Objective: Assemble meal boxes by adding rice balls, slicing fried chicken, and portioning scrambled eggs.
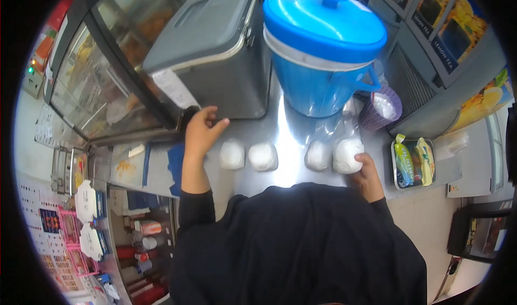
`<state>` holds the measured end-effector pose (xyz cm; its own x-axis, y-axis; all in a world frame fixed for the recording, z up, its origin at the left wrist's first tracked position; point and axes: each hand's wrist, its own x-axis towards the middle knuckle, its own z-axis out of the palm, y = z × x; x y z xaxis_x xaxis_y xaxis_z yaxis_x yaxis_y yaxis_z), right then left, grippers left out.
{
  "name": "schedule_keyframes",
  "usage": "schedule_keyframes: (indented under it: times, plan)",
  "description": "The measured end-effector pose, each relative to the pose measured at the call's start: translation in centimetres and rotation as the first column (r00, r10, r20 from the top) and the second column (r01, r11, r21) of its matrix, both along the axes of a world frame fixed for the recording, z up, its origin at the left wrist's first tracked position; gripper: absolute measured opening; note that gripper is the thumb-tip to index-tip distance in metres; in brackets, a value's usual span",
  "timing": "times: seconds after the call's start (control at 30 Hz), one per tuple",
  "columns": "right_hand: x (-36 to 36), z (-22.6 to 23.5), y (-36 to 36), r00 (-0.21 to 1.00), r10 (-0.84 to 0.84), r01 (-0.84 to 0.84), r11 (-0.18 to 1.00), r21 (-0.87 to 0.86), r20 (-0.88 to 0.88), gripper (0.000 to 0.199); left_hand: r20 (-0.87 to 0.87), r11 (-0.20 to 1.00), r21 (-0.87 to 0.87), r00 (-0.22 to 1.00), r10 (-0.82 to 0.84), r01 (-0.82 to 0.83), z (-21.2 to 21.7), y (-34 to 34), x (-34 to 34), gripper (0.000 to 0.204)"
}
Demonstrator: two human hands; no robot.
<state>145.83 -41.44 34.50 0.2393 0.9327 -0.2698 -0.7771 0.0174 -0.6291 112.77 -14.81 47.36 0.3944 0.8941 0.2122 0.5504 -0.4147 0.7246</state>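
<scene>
Several white wrapped balls lie in a row on the shiny steel counter [285, 143]. My right hand [367, 174] grips the rightmost white ball [346, 155], which touches another ball [318, 155] on its left. Two more balls [232, 154] [263, 156] lie apart toward the left. My left hand [200, 131] rests by the front corner of a grey box with a lid [215, 52], fingers spread, holding nothing. My dark sleeves and clothing fill the lower middle.
A large blue lidded bucket [323, 46] stands behind the balls. A purple basket [381, 108] and a small tray of green and yellow packets [413, 162] sit at the right. A glass display case [107, 68] is at the left, shelves below it.
</scene>
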Motion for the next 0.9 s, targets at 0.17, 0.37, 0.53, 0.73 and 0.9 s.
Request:
schedule_keyframes:
  times: [0.17,0.37,0.53,0.73,0.9]
  plan:
    - [-2.3,1.5,4.6,0.698,0.253,-0.161,0.967,-0.197,0.67,0.073,-0.28,0.886,-0.463,0.945,-0.171,0.023,-12.7,1.7,-5.3,0.082]
    - [-4.1,2.3,7.3,0.269,0.593,-0.379,0.79,-0.482,0.759,0.072,-0.163,0.778,-0.627,0.982,-0.091,-0.032,-11.9,-2.0,-3.6,0.089]
    - [-7.1,5.0,6.7,-0.14,0.571,-0.316,0.748,-0.583,0.809,0.07,-0.028,0.872,-0.475,0.993,0.117,-0.116,-11.9,-6.2,-3.3,0.078]
    - [-7.3,3.2,6.8,-0.168,0.396,-0.393,0.813,-0.429,0.903,0.069,0.69,0.607,-0.72,0.443,0.573,0.337,-11.8,-6.5,-3.1,0.051]
    - [-6.1,1.2,8.7,0.684,0.62,-0.602,0.777,-0.184,0.384,0.068,0.701,0.571,-0.712,0.361,0.615,0.409,-14.2,-4.8,-2.5,0.047]
